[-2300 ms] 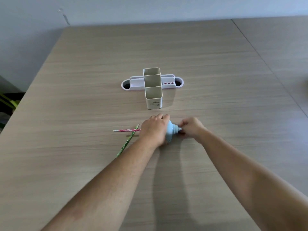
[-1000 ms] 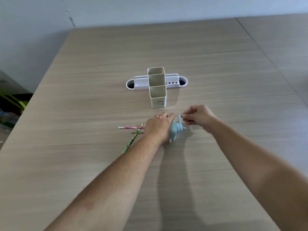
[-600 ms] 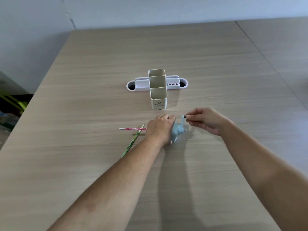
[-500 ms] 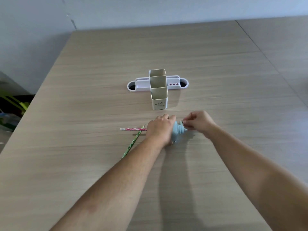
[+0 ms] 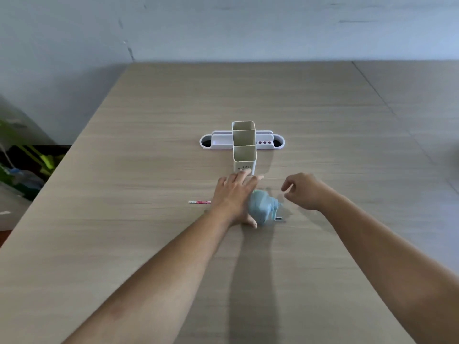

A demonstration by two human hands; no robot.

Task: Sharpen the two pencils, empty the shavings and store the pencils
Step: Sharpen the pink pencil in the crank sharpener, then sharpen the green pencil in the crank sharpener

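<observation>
A light blue crank pencil sharpener stands on the wooden table, its crank handle pointing down to the right. My left hand lies over the sharpener's left side with fingers spread flat, thumb beside its base. My right hand hovers just right of the sharpener, fingers loosely curled and apart, off the crank. The end of a pink patterned pencil sticks out left of my left hand; the rest is hidden under it. The green pencil is hidden behind my left arm.
A beige two-compartment pencil holder on a white tray base stands just beyond my left fingertips. The table's left edge drops to a floor with green clutter. A seam to a second table runs at the right.
My right hand turned the crank and has now let go, moving right. My left hand has opened flat over the sharpener. The camera has tilted up.
</observation>
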